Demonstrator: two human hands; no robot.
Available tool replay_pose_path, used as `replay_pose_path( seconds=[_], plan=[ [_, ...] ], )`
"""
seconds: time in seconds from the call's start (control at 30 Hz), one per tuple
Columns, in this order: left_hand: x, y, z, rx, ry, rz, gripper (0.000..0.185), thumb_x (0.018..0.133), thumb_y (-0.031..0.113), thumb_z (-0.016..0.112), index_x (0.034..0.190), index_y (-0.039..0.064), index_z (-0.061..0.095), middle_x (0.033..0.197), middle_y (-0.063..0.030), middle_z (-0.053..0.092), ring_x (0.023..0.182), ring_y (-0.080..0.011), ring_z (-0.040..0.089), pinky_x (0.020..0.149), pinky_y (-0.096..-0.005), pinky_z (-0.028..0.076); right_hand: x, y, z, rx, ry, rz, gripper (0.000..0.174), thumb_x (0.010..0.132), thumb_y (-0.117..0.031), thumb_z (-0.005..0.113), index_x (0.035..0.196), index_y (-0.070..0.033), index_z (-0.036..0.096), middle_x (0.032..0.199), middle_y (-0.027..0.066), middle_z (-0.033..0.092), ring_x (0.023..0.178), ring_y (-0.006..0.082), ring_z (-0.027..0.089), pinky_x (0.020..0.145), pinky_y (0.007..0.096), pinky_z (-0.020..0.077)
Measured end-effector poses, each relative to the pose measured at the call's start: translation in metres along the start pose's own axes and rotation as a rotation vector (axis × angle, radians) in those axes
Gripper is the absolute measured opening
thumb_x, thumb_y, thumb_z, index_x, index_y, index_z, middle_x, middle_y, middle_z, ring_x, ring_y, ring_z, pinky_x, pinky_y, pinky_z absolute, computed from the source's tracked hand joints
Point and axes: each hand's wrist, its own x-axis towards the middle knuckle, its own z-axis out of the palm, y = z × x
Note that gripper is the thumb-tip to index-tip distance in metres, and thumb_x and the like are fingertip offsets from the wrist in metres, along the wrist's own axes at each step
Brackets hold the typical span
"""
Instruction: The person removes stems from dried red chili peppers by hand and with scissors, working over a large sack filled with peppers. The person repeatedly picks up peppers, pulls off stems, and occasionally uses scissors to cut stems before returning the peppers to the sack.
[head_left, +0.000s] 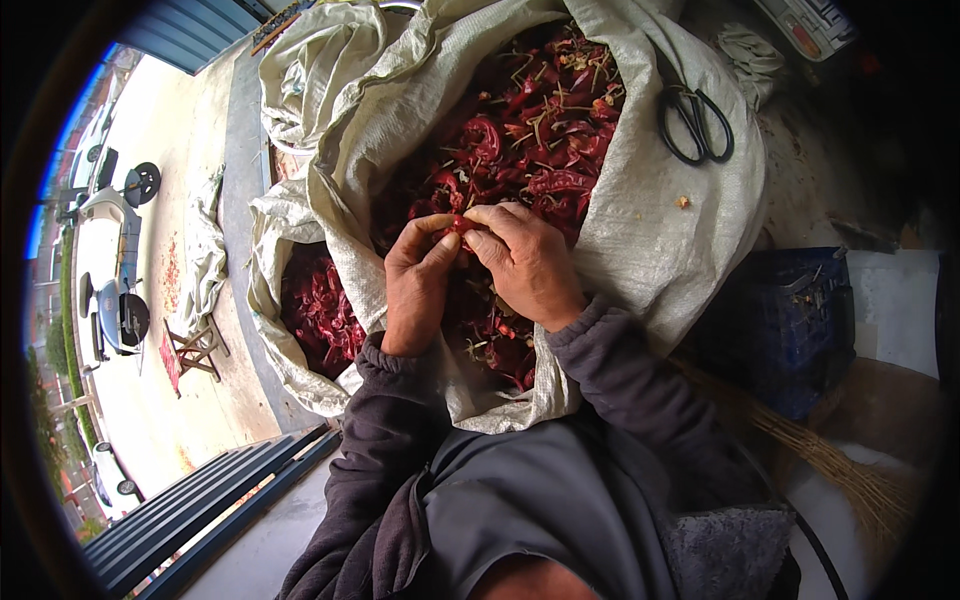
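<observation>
A small dried red chili (463, 224) is pinched between the thumbs and forefingers of both my hands. My left hand (420, 281) has it from one side, and my right hand (529, 259) from the other; the fingers hide much of it. Below them lies a heap of dried red chilies (517, 150) with pale stems, inside a large white woven sack (660, 247) with its mouth folded wide. Black-handled scissors (696, 127) rest on the sack's right flap, their blades hidden. To the left, a smaller woven sack (262, 300) holds more red chilies (322, 307).
A blue plastic crate (795, 322) stands at the right, with a straw broom (832, 457) below it. A folding stool (191, 356) and a scooter (109, 270) stand outside at the left. Dark metal slats (217, 502) border the lower left.
</observation>
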Motion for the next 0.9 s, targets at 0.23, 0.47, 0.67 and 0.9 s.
replay_pose_path(
  seconds=[0.23, 0.47, 0.67, 0.9],
  plan=[
    [0.009, -0.008, -0.008, -0.259, -0.053, 0.032, 0.016, 0.101, 0.005, 0.063, 0.117, 0.001, 0.064, 0.095, -0.0039, 0.065, 0.084, -0.0134, 0.062, 0.081, -0.0288, 0.052, -0.003, 0.008, -0.003, 0.083, -0.206, 0.308, 0.016, 0.100, -0.014, 0.063, 0.107, 0.001, 0.065, 0.080, 0.0126, 0.071, 0.065, 0.0205, 0.068, 0.063, 0.0338, 0.0541],
    [0.008, -0.007, -0.002, -0.224, -0.012, 0.025, 0.018, 0.100, 0.003, 0.062, 0.118, 0.000, 0.063, 0.101, -0.0063, 0.067, 0.091, -0.0154, 0.065, 0.086, -0.0306, 0.053, -0.002, -0.002, -0.004, -0.032, -0.015, 0.116, 0.024, 0.099, -0.019, 0.068, 0.116, -0.002, 0.066, 0.090, 0.0129, 0.071, 0.076, 0.0210, 0.070, 0.068, 0.0336, 0.0555],
    [0.007, -0.009, -0.010, -0.278, -0.053, 0.048, 0.013, 0.102, 0.009, 0.063, 0.113, 0.003, 0.063, 0.098, -0.0046, 0.066, 0.089, -0.0151, 0.061, 0.088, -0.0327, 0.053, 0.011, -0.011, -0.006, -0.165, 0.002, -0.052, 0.020, 0.098, -0.019, 0.070, 0.112, -0.004, 0.068, 0.090, 0.0126, 0.070, 0.079, 0.0304, 0.070, 0.068, 0.0380, 0.0554],
    [0.000, -0.007, -0.013, -0.456, -0.097, 0.066, 0.009, 0.102, 0.012, 0.064, 0.096, 0.009, 0.058, 0.093, -0.0033, 0.063, 0.083, -0.0159, 0.059, 0.081, -0.0364, 0.057, 0.080, 0.013, -0.011, -0.693, -0.048, 0.134, 0.037, 0.096, -0.041, 0.069, 0.090, -0.005, 0.064, 0.085, 0.0157, 0.071, 0.078, 0.0375, 0.069, 0.068, 0.0491, 0.0529]
  ],
)
